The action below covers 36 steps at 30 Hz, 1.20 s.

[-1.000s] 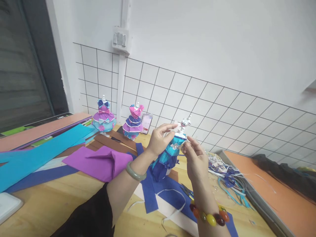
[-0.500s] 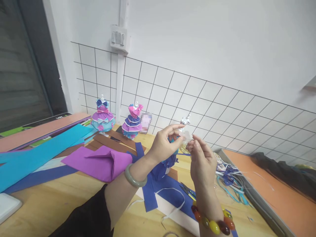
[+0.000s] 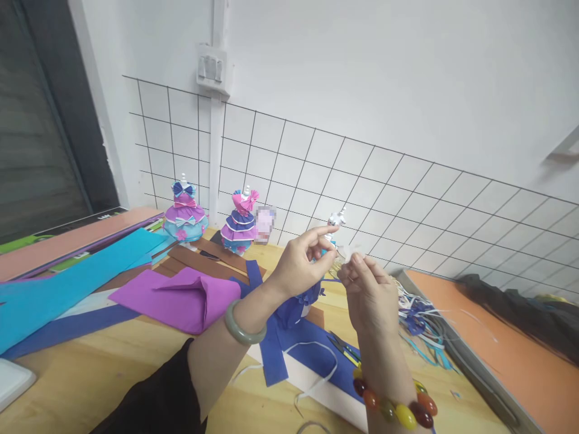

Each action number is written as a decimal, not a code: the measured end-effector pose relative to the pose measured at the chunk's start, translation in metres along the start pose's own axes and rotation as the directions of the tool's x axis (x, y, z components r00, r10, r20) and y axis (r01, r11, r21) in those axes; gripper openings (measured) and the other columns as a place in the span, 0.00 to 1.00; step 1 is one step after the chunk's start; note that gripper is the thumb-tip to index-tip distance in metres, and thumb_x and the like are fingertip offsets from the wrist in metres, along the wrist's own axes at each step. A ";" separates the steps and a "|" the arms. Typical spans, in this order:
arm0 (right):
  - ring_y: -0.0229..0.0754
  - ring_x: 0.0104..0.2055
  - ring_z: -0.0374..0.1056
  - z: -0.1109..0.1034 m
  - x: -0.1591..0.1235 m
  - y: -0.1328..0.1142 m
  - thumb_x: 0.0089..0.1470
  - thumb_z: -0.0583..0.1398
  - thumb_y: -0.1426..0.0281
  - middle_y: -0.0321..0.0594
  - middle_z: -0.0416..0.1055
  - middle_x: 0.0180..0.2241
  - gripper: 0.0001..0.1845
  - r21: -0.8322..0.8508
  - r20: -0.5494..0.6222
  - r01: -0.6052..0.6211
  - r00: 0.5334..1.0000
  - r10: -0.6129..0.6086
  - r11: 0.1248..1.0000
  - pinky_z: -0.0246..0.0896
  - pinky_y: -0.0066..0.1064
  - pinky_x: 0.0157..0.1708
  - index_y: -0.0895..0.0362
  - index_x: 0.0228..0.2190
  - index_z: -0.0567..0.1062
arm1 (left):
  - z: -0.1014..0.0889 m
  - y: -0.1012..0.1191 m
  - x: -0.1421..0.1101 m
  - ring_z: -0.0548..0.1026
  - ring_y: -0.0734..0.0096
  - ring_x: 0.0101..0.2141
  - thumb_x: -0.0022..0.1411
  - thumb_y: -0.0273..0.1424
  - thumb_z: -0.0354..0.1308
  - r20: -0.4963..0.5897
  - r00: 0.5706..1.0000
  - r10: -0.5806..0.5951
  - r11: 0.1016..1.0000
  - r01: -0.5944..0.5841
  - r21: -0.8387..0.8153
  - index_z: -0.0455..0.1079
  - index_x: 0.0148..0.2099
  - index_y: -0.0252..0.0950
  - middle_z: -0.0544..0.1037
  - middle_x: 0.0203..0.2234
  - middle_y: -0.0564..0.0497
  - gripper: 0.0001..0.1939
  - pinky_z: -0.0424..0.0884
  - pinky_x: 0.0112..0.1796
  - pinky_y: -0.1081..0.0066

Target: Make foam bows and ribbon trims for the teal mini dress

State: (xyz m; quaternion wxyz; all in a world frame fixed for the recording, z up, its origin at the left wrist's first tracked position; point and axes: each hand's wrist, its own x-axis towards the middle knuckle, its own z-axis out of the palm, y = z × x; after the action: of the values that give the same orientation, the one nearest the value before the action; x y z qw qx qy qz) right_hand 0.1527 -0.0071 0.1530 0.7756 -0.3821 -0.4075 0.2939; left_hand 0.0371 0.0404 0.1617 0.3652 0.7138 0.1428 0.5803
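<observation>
My left hand (image 3: 301,263) and my right hand (image 3: 368,292) are raised together over the wooden table (image 3: 113,367), each pinching a small pale scrap (image 3: 347,252) between thumb and forefinger. Behind the hands stands a small mannequin in a blue and turquoise paper dress (image 3: 301,298), mostly hidden by my left hand; only its white top (image 3: 337,218) and the dark blue skirt show. My left wrist wears a green bangle (image 3: 242,325); a beaded bracelet (image 3: 395,405) is on the right one.
Two finished dress mannequins (image 3: 184,211) (image 3: 242,221) stand by the tiled wall. Purple (image 3: 178,298), turquoise (image 3: 67,283) and dark blue (image 3: 312,352) sheets lie on the table. Ribbon scraps (image 3: 420,316) pile at right beside an orange board (image 3: 497,349). Small scissors (image 3: 341,349) lie near my right wrist.
Both hands have risen off the blue dress and come closer together, pinching the pale scrap in front of the mannequin's top. The view has drifted slightly left.
</observation>
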 end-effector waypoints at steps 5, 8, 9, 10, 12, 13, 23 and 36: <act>0.34 0.25 0.61 -0.001 0.000 0.004 0.39 0.65 0.68 0.35 0.65 0.23 0.07 0.029 -0.014 -0.050 0.999 0.051 0.998 0.59 0.29 0.28 0.58 0.23 0.74 | 0.002 0.001 0.000 0.64 0.80 0.25 0.54 0.28 0.53 0.010 0.999 -0.039 0.999 0.039 -0.024 0.60 0.53 0.35 0.72 0.31 0.49 0.22 0.64 0.28 0.76; 0.36 0.27 0.62 -0.002 -0.001 0.007 0.39 0.64 0.67 0.37 0.68 0.26 0.09 -0.071 -0.035 0.006 0.999 -0.008 0.997 0.59 0.33 0.30 0.58 0.26 0.75 | 0.004 0.000 -0.001 0.64 0.81 0.24 0.53 0.28 0.54 0.034 0.998 -0.059 0.998 0.060 -0.034 0.59 0.54 0.37 0.73 0.31 0.50 0.24 0.62 0.26 0.77; 0.36 0.27 0.62 -0.003 -0.001 0.008 0.40 0.64 0.67 0.38 0.69 0.26 0.10 -0.103 -0.037 0.026 0.999 -0.030 0.994 0.59 0.33 0.31 0.58 0.28 0.76 | 0.004 0.000 -0.001 0.63 0.82 0.24 0.53 0.28 0.53 0.038 0.997 -0.065 0.997 0.066 -0.041 0.58 0.54 0.37 0.73 0.30 0.50 0.24 0.62 0.26 0.78; 0.36 0.27 0.62 -0.003 -0.001 0.009 0.40 0.64 0.66 0.39 0.70 0.27 0.11 -0.125 -0.036 0.040 0.998 -0.045 0.991 0.59 0.34 0.31 0.58 0.29 0.76 | 0.005 -0.001 -0.001 0.63 0.82 0.23 0.53 0.28 0.53 0.038 0.997 -0.072 0.996 0.073 -0.051 0.58 0.54 0.37 0.73 0.30 0.50 0.24 0.62 0.25 0.78; 0.37 0.27 0.62 -0.004 -0.001 0.010 0.40 0.64 0.66 0.39 0.69 0.26 0.12 -0.137 -0.037 0.051 0.998 -0.056 0.989 0.59 0.34 0.30 0.58 0.30 0.75 | 0.005 -0.002 -0.001 0.63 0.82 0.23 0.54 0.27 0.52 0.038 0.996 -0.085 0.994 0.087 -0.071 0.58 0.54 0.36 0.72 0.29 0.50 0.24 0.61 0.25 0.78; 0.36 0.26 0.62 -0.004 -0.001 0.010 0.40 0.64 0.65 0.38 0.69 0.25 0.12 -0.133 -0.037 0.051 0.998 -0.056 0.990 0.59 0.33 0.29 0.58 0.30 0.75 | 0.005 -0.002 -0.001 0.63 0.82 0.23 0.54 0.27 0.52 0.037 0.995 -0.091 0.993 0.094 -0.076 0.58 0.54 0.36 0.72 0.29 0.50 0.23 0.61 0.25 0.78; 0.35 0.25 0.58 -0.008 0.005 0.015 0.42 0.63 0.64 0.35 0.64 0.22 0.10 -0.214 0.014 0.091 0.996 -0.090 0.973 0.57 0.30 0.28 0.58 0.27 0.73 | -0.005 -0.010 0.004 0.66 0.79 0.25 0.56 0.28 0.50 -0.080 0.997 0.014 0.990 -0.003 0.143 0.61 0.52 0.37 0.72 0.30 0.51 0.19 0.64 0.28 0.76; 0.36 0.27 0.60 -0.011 0.011 0.025 0.41 0.63 0.64 0.36 0.66 0.24 0.10 -0.288 0.141 0.100 0.988 -0.061 0.953 0.59 0.30 0.27 0.57 0.25 0.72 | -0.007 -0.031 0.008 0.66 0.67 0.42 0.54 0.23 0.52 -0.039 0.982 0.187 0.893 -0.153 0.424 0.69 0.40 0.36 0.73 0.36 0.49 0.11 0.63 0.45 0.65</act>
State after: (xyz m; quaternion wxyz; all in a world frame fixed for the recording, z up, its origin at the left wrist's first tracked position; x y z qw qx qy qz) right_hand 0.1634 0.0108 0.1322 0.6932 -0.4559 -0.5119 0.2226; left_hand 0.0402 0.0696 0.1467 0.1454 0.7617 0.2155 0.5935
